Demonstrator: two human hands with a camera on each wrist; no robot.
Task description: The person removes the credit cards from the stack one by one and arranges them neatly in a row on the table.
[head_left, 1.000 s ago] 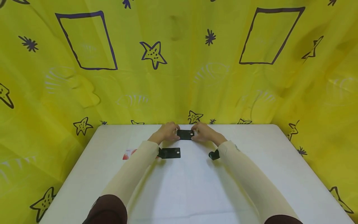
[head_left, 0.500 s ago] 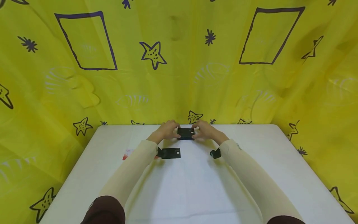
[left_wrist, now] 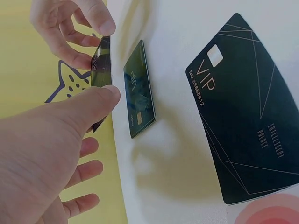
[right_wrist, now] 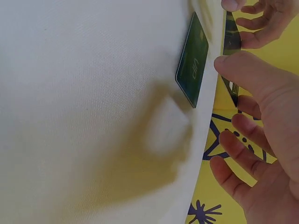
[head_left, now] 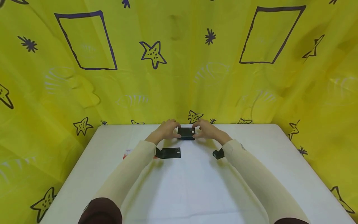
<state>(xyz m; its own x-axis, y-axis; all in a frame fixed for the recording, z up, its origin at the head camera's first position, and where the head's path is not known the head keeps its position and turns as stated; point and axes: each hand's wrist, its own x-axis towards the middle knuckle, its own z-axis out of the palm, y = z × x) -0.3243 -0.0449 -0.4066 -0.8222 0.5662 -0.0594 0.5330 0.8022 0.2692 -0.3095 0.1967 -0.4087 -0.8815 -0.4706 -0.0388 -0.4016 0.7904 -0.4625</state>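
Both hands pinch one black card (head_left: 186, 132) by its two short ends, the left hand (head_left: 167, 130) at its left and the right hand (head_left: 206, 130) at its right. It hovers over the far part of the table. Just below it lies another dark VIP card (left_wrist: 140, 91), flat on the white surface, its print visible in both wrist views. Thumbs are on the near side of the held card, with fingers behind it. Closer to the person, a black VIP card (head_left: 172, 153) lies flat by the left wrist.
A red-and-white card (head_left: 127, 153) lies left of the nearer black card, largely hidden by the left sleeve. The white table (head_left: 195, 189) ends at a yellow patterned curtain (head_left: 179, 77). Black wrist cameras (head_left: 218, 153) hang beneath the cuffs.
Both hands have lifted the black card slightly, so the dark card below now shows under its near edge. The right forearm has shifted a little to the right.
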